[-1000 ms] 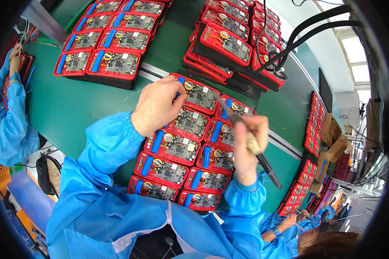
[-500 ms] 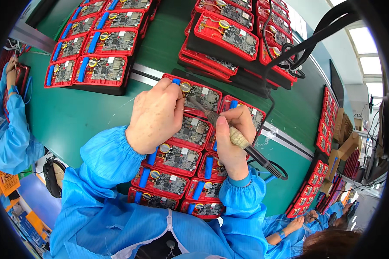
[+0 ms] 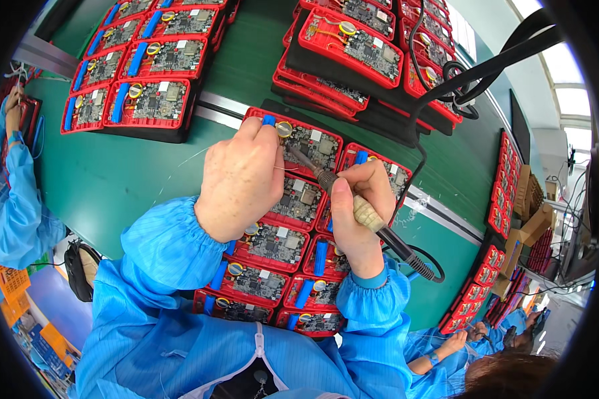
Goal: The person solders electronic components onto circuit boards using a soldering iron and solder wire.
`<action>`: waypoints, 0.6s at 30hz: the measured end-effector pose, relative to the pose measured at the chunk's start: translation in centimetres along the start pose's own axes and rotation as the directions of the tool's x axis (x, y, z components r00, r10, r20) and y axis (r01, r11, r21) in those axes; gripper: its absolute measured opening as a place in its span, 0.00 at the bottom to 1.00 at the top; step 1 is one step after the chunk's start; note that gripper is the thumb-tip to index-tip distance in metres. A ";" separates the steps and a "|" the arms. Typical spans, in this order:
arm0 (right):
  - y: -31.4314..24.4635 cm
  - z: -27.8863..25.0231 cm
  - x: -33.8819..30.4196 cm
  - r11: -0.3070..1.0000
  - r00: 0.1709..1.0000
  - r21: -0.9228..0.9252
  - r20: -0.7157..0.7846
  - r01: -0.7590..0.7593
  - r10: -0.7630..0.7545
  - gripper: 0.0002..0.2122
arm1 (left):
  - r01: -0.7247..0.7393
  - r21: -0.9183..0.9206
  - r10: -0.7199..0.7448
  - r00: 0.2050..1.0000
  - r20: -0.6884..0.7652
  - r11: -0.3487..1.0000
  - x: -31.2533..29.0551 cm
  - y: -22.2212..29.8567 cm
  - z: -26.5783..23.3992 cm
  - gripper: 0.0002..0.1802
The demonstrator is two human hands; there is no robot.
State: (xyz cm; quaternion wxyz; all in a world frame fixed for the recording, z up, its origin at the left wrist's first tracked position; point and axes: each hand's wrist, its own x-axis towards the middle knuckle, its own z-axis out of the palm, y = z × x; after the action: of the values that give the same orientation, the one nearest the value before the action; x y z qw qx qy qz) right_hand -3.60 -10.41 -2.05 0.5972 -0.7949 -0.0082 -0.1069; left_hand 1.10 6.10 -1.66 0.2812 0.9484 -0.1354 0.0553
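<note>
In my right hand [image 3: 363,213] is a soldering iron [image 3: 366,214], gripped like a pen by its wrapped, pale handle. Its tip reaches the left part of a circuit board [image 3: 316,147] in a red housing [image 3: 339,143], the farthest of the group before me. My left hand [image 3: 241,183] is closed over that housing's left side, its fingertips beside a blue strip [image 3: 269,120] and a round yellow-rimmed cell [image 3: 284,129]. A thin strand of solder wire [image 3: 194,155] trails from this hand to the left, and a short bit shows near the iron's tip.
Rows of red housings with boards stand at the far left [image 3: 146,103] and, stacked, at the far right [image 3: 353,50]. A black cable [image 3: 419,126] hangs down to the right of my work. Co-workers' blue sleeves [image 3: 23,199] show at the left and lower right.
Both hands stay nearly in place at the same board, the iron's tip still on it. The view has shifted slightly; the far-left housings appear a little farther left.
</note>
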 end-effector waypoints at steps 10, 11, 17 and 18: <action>0.0 0.0 0.0 1.000 1.000 -0.009 -0.004 0.012 -0.012 0.06 | -0.021 -0.030 0.020 0.999 -0.033 0.999 0.1 -0.2 0.1 0.05; 0.1 -0.1 0.0 1.000 1.000 -0.015 -0.006 0.011 -0.011 0.06 | -0.023 -0.032 0.022 0.999 -0.031 0.999 0.1 -0.1 0.1 0.05; 0.1 0.2 0.1 1.000 1.000 -0.007 -0.019 0.016 -0.016 0.07 | -0.020 -0.032 0.019 1.000 -0.025 0.999 0.1 -0.3 0.1 0.05; 0.1 0.1 0.0 1.000 1.000 0.001 -0.020 0.005 -0.005 0.07 | -0.027 -0.038 0.026 0.999 -0.033 0.999 0.0 -0.3 0.1 0.05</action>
State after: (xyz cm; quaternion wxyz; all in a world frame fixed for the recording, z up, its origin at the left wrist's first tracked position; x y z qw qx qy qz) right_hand -3.53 -10.30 -2.17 0.5973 -0.7936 -0.0040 -0.1163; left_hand 1.23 6.33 -1.86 0.3009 0.9399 -0.1444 0.0720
